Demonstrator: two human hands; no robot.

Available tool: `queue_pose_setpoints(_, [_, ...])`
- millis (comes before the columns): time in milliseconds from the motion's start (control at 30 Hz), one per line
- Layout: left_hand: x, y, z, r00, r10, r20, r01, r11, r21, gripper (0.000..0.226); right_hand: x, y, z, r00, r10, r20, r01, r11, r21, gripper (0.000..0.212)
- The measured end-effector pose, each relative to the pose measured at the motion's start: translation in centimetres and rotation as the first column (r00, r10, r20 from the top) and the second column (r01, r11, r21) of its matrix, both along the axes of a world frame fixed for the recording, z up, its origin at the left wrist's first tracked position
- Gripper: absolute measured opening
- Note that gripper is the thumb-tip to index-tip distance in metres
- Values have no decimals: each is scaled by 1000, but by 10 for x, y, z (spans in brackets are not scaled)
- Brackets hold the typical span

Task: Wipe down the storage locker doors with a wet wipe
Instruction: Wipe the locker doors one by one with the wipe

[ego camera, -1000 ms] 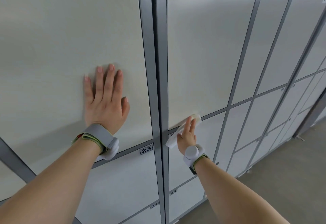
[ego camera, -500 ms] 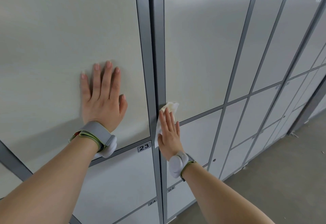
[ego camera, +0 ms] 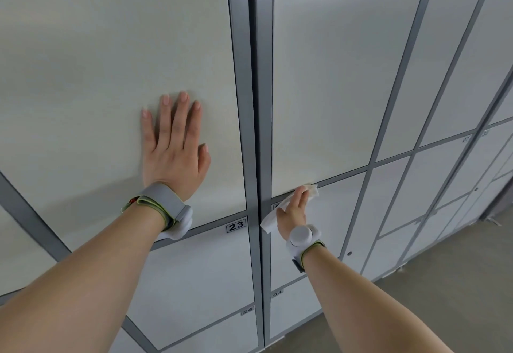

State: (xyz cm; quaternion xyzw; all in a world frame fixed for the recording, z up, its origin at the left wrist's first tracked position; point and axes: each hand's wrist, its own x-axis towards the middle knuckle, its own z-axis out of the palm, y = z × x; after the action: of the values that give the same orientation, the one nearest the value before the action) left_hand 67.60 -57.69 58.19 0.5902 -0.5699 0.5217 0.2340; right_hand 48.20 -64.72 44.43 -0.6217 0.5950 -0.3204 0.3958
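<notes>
Locker door 22 [ego camera: 111, 61] bears the left hand [ego camera: 172, 147], fingers straight and flat against it, bracing. Door 02 [ego camera: 333, 75] is the one being wiped: the right hand [ego camera: 294, 211] presses the wet wipe [ego camera: 268, 221] with flat, uncurled fingers at its bottom edge, near the grey frame post [ego camera: 256, 102]. Best to press evenly and follow that edge; open panel lies above and rightward.

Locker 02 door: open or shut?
Shut. The locker 02 door sits flush in its gray frame, no gap; the right hand presses the wipe along its bottom edge.
</notes>
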Motion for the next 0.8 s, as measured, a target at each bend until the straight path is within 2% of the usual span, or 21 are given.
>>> queue_pose_setpoints(100, [-1,4,2,999,-28,-23,29,999,22,66,19,16,8,1000,26,8,-26,998,-57,77])
queue_pose_setpoints(233, [-2,15,7,996,-83,-33,85,994,63,64,37,42,7,982,189,-32,-191,965,-182,79])
queue_pose_setpoints(367, [4,25,8,995,-65,-75,68,997,43,65,35,47,4,951,254,-174,-296,909,-294,76])
queue_pose_setpoints(467, [14,34,4,993,-26,-112,27,1000,9,65,24,41,-1,943,236,-236,-300,908,-293,75])
queue_pose_setpoints(533, [17,37,3,993,-7,-119,10,1000,20,64,18,33,-2,962,205,-180,-243,943,-227,75])
queue_pose_setpoints(667, [18,37,1,991,25,-130,-18,998,61,67,13,27,5,974,211,78,-205,976,-76,73])
queue_pose_setpoints(800, [16,36,0,989,59,-139,-48,995,83,71,22,26,11,980,168,110,-161,984,-71,67])
